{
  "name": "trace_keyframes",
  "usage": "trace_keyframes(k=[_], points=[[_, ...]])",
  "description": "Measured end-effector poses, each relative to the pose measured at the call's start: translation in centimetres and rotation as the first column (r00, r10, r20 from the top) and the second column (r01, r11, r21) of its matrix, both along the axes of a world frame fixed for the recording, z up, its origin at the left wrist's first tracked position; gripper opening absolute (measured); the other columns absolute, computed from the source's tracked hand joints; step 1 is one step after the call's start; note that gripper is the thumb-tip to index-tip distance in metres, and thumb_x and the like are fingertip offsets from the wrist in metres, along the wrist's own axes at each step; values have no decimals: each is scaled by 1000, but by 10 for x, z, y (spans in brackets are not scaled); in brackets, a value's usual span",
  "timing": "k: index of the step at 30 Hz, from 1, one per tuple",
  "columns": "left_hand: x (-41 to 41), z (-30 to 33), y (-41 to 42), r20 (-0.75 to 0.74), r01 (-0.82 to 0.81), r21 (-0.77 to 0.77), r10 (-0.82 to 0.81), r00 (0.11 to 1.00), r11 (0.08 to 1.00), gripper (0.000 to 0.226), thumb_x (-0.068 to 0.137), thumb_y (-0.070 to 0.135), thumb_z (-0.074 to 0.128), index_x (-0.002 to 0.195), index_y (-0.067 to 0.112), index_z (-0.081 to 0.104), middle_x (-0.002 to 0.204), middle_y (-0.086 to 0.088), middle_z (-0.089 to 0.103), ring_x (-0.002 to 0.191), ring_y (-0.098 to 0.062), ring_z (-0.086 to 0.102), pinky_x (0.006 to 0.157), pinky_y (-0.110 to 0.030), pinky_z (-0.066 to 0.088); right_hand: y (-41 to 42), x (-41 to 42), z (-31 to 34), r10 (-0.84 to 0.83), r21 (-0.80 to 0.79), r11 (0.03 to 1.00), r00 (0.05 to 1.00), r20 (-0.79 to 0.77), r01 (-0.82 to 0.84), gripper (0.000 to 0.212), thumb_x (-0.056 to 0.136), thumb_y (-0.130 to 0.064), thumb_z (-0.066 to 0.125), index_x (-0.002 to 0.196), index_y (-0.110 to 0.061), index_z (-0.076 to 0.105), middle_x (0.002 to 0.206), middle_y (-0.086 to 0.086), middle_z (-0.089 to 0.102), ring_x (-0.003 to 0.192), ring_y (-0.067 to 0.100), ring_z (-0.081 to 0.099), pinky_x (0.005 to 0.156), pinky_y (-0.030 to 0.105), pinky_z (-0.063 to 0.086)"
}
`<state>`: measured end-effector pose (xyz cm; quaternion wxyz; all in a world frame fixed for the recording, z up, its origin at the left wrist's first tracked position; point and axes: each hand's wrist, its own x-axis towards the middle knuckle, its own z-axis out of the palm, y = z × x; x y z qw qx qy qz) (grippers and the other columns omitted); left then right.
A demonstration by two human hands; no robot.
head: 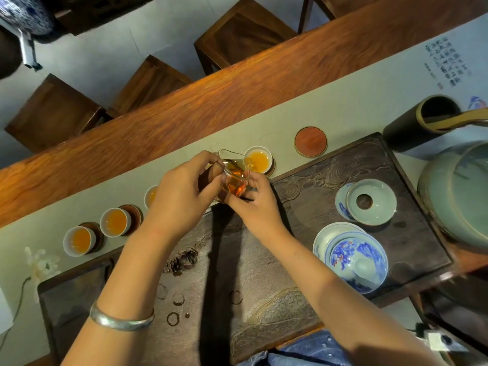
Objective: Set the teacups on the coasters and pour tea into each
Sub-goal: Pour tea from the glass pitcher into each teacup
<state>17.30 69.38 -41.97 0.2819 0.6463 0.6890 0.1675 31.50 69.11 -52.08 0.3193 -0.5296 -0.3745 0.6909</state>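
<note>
While both the left hand [182, 191] and right hand [257, 204] pinch the tilted glass pitcher [233, 175] over the fourth teacup [258, 159] on its coaster [272, 165], overtilting risks tea spilling onto the table runner [356, 112].

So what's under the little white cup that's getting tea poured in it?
A dark round coaster peeks out beside the small white teacup, on the pale table runner. The cup covers most of the coaster. Both hands hold the clear glass pitcher pouring amber tea.
</note>
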Motion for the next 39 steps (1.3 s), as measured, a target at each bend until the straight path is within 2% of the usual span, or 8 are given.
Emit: trace_keyframes(k=[8,12,15,18,25,30,35,39], points=[[2,0,1,2,7,5,-7,1000,1000,12,91,28,60,102,30,57,76,18,58,73,11,52,56,-7,33,0,1,2,1,-6,1000,1000,14,-1,66,59,-52,82,114,-46,47,117,-13,65,101,-4,67,75,11,52],[2,0,2,2,4,2,-4,1000,1000,13,91,31,59,104,30,58,79,20,59,78,10,53,56,-10,33,0,0,2,-2,-12,1000,1000,10,2,79,59,-51,82,127,-33,47,121,-12,63,102,-4,66,76,11,52],[2,0,1,5,3,5,-3,1000,1000,14,92,31,59,106,30,58,82,21,59,78,9,53,58,-14,35,-1,2,2,5,-13,1000,1000,1,-5,77,69,-39,84,134,-26,45,123,-11,62,103,-4,66,76,11,52],[2,0,2,11,6,8,-6,1000,1000,15,92,31,58,107,28,59,86,15,63,77,3,56,60,-20,41,-2,2,1,3,-19,1000,1000,-3,-3,75,72,-35,84,135,-25,45,123,-10,62,102,-4,66,77,12,52],[3,1,2,-9,15,11,-14,1000,1000,18,93,30,58,110,26,59,88,11,63,75,-4,56,61,-26,43,-2,-1,5,-18,-30,999,1000,6,18,94,56,-55,80,137,-22,45,128,-7,61,107,2,65,78,14,54],[4,1,3,-25,22,23,-22,999,999,16,92,28,59,108,24,60,85,9,64,74,-12,57,60,-24,41,-3,0,2,-14,-36,999,1000,1,14,76,69,-42,83,134,-29,45,127,-7,60,103,-3,64,73,9,51],[4,1,4,-37,25,22,-24,999,999,15,92,29,59,107,25,59,84,8,63,74,-13,56,60,-28,41,-2,-2,1,-29,-43,999,1000,12,29,87,56,-56,80,132,-29,46,125,-10,61,103,-3,65,73,10,52],[5,0,6,-42,21,28,-20,999,999,15,92,29,59,107,26,59,82,7,64,74,-15,58,61,-32,45,-3,-3,-3,-39,-40,998,999,25,40,84,58,-54,79,131,-30,47,125,-9,62,106,1,65,75,13,53]])
